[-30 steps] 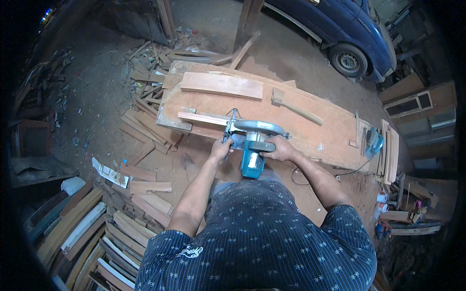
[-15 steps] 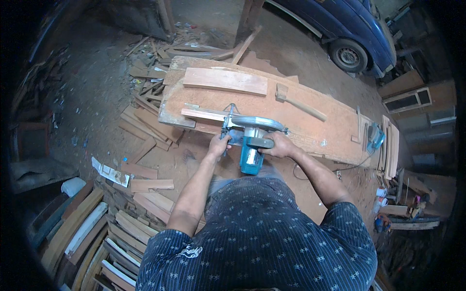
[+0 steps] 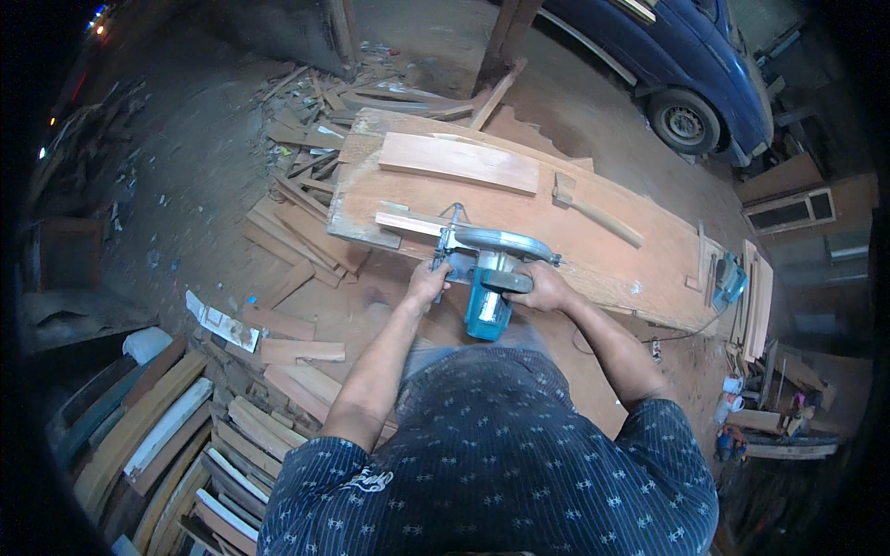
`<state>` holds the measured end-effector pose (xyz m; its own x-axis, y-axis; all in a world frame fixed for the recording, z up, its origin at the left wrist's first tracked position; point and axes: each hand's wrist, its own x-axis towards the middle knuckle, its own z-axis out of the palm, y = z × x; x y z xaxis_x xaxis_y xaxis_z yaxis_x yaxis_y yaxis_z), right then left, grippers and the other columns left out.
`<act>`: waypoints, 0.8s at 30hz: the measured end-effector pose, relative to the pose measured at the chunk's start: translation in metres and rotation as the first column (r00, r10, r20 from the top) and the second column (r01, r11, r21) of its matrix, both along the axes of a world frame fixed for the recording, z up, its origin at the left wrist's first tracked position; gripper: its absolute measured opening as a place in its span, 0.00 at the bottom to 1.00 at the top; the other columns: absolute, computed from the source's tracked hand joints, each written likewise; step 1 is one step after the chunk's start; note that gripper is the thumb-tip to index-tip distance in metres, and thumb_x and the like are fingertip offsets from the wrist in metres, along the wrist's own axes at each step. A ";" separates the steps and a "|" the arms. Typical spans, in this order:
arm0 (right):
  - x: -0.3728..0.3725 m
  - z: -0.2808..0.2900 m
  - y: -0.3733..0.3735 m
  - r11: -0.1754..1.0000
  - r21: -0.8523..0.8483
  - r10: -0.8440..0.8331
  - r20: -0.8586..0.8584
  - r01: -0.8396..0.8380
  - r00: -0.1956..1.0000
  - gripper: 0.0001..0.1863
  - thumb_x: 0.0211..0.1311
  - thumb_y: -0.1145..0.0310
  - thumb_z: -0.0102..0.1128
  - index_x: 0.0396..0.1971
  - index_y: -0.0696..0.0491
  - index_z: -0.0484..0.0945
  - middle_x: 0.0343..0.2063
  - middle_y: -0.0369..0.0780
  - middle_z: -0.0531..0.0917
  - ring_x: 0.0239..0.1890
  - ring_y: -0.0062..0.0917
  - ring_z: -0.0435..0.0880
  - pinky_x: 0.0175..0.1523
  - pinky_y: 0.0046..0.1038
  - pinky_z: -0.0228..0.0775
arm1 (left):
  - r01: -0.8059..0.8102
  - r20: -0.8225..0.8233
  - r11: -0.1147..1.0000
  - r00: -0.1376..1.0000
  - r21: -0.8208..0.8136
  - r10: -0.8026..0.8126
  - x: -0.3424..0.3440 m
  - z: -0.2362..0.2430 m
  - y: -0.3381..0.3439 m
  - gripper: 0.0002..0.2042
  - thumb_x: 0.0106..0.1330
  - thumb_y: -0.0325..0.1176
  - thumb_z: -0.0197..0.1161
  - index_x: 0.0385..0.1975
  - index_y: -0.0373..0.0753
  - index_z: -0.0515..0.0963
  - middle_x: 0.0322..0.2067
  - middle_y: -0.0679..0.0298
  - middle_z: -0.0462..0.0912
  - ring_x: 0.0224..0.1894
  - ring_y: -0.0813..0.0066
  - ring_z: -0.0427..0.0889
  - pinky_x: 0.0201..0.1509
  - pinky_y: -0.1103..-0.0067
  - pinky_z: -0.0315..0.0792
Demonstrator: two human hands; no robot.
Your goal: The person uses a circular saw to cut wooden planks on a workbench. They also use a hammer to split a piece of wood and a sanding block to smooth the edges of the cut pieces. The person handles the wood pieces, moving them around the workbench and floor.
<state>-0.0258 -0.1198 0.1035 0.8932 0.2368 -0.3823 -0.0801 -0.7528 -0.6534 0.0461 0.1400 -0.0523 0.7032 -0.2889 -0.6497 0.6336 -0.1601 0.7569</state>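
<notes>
A teal and silver circular saw (image 3: 489,306) sits over the near edge of a wooden workbench (image 3: 603,269), its blade guard along the far side. My right hand (image 3: 542,287) is wrapped round its rear handle. My left hand (image 3: 429,281) is closed at the saw's front, by the metal base and guide; its fingertips are partly hidden. Out to the left of the saw's front sticks a narrow wood strip (image 3: 408,223), lying on the bench. Farther back lies a wide planed board (image 3: 459,162). A wooden-handled hatchet (image 3: 603,221) rests to its right.
Another teal power tool (image 3: 731,280) lies at the bench's right end, with a cord trailing. Offcuts (image 3: 292,236) litter the floor at left, and stacked curved timber (image 3: 167,435) stands at lower left. A post (image 3: 508,42) and a blue car (image 3: 691,74) are beyond.
The saw has moved a little to the left along the wood strip, with both hands still on it. The whole view has shifted slightly.
</notes>
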 end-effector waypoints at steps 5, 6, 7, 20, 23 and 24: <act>0.006 0.003 0.013 1.000 -0.013 -0.006 -0.002 0.006 1.000 0.17 0.51 0.58 0.74 0.31 0.56 0.83 0.30 0.50 0.86 0.36 0.45 0.86 0.44 0.43 0.75 | 0.018 -0.004 1.000 1.000 -0.002 -0.018 0.006 -0.003 0.013 0.15 0.67 0.43 0.66 0.38 0.35 0.79 0.27 0.65 0.81 0.24 0.78 0.77 0.28 0.76 0.71; 0.007 0.002 0.015 1.000 -0.015 -0.008 -0.003 0.008 1.000 0.17 0.51 0.58 0.75 0.31 0.56 0.83 0.30 0.50 0.86 0.36 0.44 0.86 0.44 0.42 0.75 | 0.010 0.000 1.000 1.000 0.011 -0.010 0.007 -0.004 0.015 0.15 0.67 0.43 0.66 0.38 0.34 0.79 0.27 0.65 0.81 0.24 0.78 0.77 0.28 0.76 0.71; 0.009 0.001 0.018 1.000 0.000 -0.009 0.004 0.009 1.000 0.17 0.51 0.58 0.75 0.30 0.56 0.83 0.30 0.50 0.86 0.36 0.45 0.86 0.43 0.43 0.74 | 0.003 0.005 1.000 1.000 0.024 -0.003 0.008 -0.005 0.017 0.16 0.67 0.43 0.66 0.39 0.34 0.79 0.26 0.64 0.81 0.23 0.78 0.77 0.28 0.76 0.71; 0.027 0.001 0.052 1.000 0.021 -0.012 0.015 0.012 1.000 0.18 0.48 0.58 0.74 0.31 0.57 0.84 0.31 0.51 0.86 0.36 0.47 0.86 0.45 0.43 0.76 | 0.029 0.015 0.997 0.999 0.067 -0.030 0.028 0.020 0.053 0.13 0.67 0.41 0.66 0.38 0.36 0.81 0.27 0.65 0.82 0.22 0.78 0.77 0.28 0.76 0.72; 0.032 0.002 0.059 1.000 0.017 -0.018 -0.021 0.019 1.000 0.19 0.48 0.57 0.74 0.34 0.57 0.85 0.32 0.52 0.87 0.39 0.46 0.87 0.48 0.43 0.77 | -0.007 0.021 0.996 1.000 0.086 0.005 0.031 0.013 0.059 0.12 0.67 0.40 0.66 0.37 0.35 0.81 0.27 0.66 0.82 0.23 0.79 0.77 0.28 0.77 0.72; 0.033 0.002 0.061 0.999 0.023 -0.035 -0.054 0.036 0.998 0.20 0.48 0.57 0.73 0.34 0.57 0.85 0.33 0.52 0.87 0.39 0.46 0.87 0.48 0.43 0.77 | 0.002 0.025 0.997 1.000 0.082 -0.004 0.033 0.014 0.059 0.12 0.67 0.40 0.66 0.37 0.35 0.81 0.27 0.66 0.82 0.22 0.79 0.77 0.28 0.77 0.72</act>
